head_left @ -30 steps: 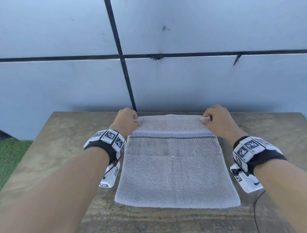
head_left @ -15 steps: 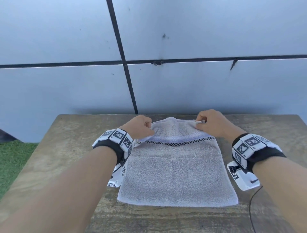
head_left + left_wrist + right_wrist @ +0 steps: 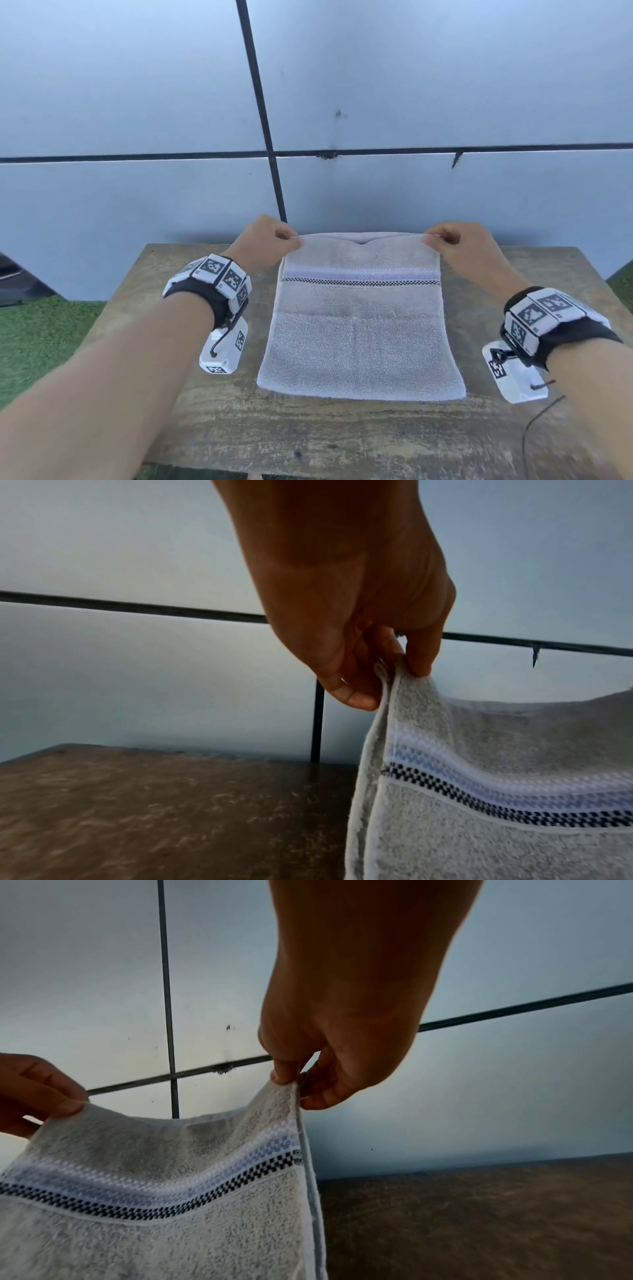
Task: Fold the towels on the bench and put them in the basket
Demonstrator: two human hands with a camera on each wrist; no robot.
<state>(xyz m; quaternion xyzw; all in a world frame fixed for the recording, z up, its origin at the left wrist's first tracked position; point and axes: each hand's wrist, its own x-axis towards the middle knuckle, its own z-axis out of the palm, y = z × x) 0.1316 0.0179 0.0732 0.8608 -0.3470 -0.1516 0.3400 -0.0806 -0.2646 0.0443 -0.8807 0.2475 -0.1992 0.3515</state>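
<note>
A pale grey towel with a blue band and a black checked stripe lies on the wooden bench. Its far end is raised off the bench. My left hand pinches the far left corner, thumb against fingers, as the left wrist view shows on the towel. My right hand pinches the far right corner of the towel. The near edge of the towel rests flat on the bench. No basket is in view.
A pale panelled wall with dark seams stands right behind the bench. Green turf lies left of the bench and at its far right. A thin black cable hangs by my right wrist.
Both hands have lifted the towel's far corners up off the bench and pulled them apart, so the far edge is now taut where it was bunched half a second ago.
</note>
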